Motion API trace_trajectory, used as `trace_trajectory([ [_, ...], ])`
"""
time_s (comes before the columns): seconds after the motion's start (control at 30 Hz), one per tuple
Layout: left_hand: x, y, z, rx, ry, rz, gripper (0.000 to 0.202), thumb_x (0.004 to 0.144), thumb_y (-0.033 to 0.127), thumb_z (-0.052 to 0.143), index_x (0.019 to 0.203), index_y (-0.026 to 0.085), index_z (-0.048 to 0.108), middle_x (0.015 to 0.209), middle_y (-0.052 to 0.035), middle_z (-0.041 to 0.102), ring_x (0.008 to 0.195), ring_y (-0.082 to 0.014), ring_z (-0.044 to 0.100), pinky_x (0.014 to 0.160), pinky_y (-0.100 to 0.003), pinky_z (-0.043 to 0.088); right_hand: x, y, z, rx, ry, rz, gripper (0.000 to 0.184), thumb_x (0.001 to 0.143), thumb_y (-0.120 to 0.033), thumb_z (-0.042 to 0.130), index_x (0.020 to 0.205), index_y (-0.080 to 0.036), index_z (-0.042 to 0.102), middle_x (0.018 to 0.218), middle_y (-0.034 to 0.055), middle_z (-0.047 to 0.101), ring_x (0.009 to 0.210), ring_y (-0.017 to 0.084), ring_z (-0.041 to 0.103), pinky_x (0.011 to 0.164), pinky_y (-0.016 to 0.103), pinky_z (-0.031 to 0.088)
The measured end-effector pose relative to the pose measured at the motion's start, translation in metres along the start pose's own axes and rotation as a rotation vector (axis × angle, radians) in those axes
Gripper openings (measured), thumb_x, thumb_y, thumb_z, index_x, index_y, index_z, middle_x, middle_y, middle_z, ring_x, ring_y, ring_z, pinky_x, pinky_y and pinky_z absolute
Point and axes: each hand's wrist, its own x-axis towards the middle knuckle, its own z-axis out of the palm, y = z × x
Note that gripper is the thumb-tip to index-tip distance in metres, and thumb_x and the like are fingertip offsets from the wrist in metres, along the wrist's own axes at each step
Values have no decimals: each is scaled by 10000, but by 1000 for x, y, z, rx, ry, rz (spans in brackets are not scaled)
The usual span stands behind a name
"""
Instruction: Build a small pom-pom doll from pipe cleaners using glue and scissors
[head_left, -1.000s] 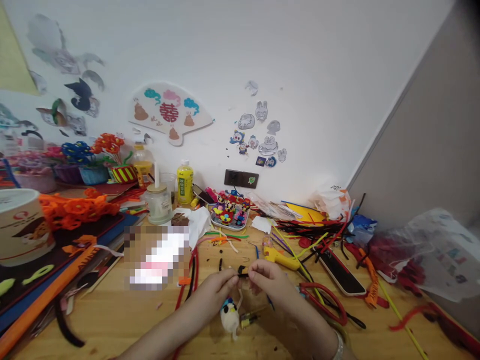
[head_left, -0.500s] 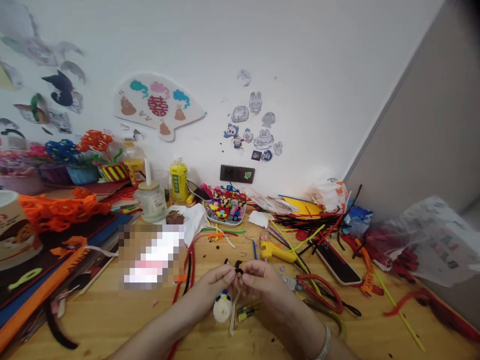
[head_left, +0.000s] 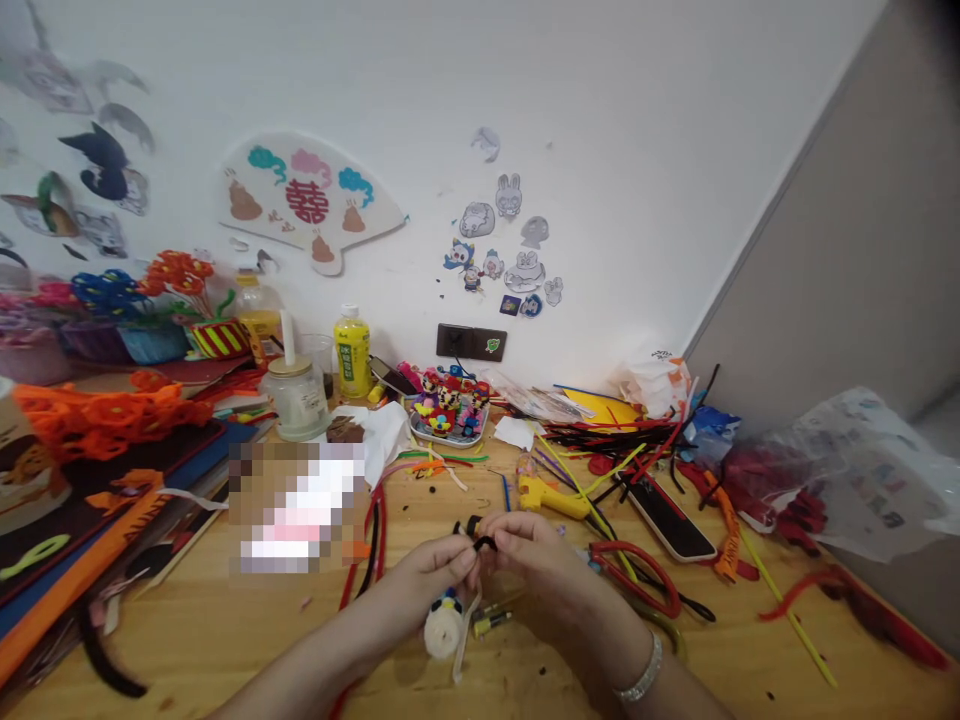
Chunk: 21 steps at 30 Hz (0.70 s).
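My left hand (head_left: 431,568) and my right hand (head_left: 525,550) meet over the wooden desk (head_left: 225,640), fingertips pinched together on a short black pipe cleaner (head_left: 475,532) curled between them. Just below my left hand lies a small white fuzzy figure (head_left: 442,627) with a blue and yellow top. A white pipe cleaner (head_left: 463,640) trails beside it. A small yellow-green tube (head_left: 491,623) lies under my right hand.
A yellow glue gun (head_left: 551,497), a red loop of pipe cleaner (head_left: 637,580), a phone (head_left: 667,520) and a heap of coloured pipe cleaners (head_left: 622,440) lie to the right. A glass jar (head_left: 298,398), yellow bottle (head_left: 351,352) and tray of figures (head_left: 448,412) stand behind. Orange craft pieces (head_left: 105,412) fill the left.
My hands have drawn closer together around the black pipe cleaner, which is now more curled. The view has tilted down slightly; the white figure stays under my left hand.
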Motion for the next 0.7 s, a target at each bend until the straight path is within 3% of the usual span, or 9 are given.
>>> trace_trajectory([
  [0.23, -2, 0, -1, 5, -15, -25, 370, 682, 523, 568, 590, 174, 486, 531, 70, 405, 504, -91, 314, 490, -227, 219, 0, -5, -5, -70, -82, 20, 299, 635, -370, 728, 828, -154, 655, 733, 12, 615, 640, 105, 542, 630, 234, 393],
  [0.47, -1, -5, -3, -130, -90, -60, 347, 718, 480, 572, 604, 164, 485, 501, 66, 423, 445, -69, 296, 439, -215, 192, 2, 7, -4, 68, -162, 39, 246, 629, -330, 739, 784, -155, 662, 649, 8, 654, 589, 114, 592, 598, 239, 420],
  [0.7, -2, -3, -2, -210, -125, -112, 328, 729, 465, 569, 616, 165, 502, 425, 64, 432, 353, -56, 284, 377, -211, 154, 2, 11, 5, 50, 3, -86, 177, 598, -299, 762, 665, -160, 675, 647, -2, 626, 573, 95, 554, 565, 208, 411],
])
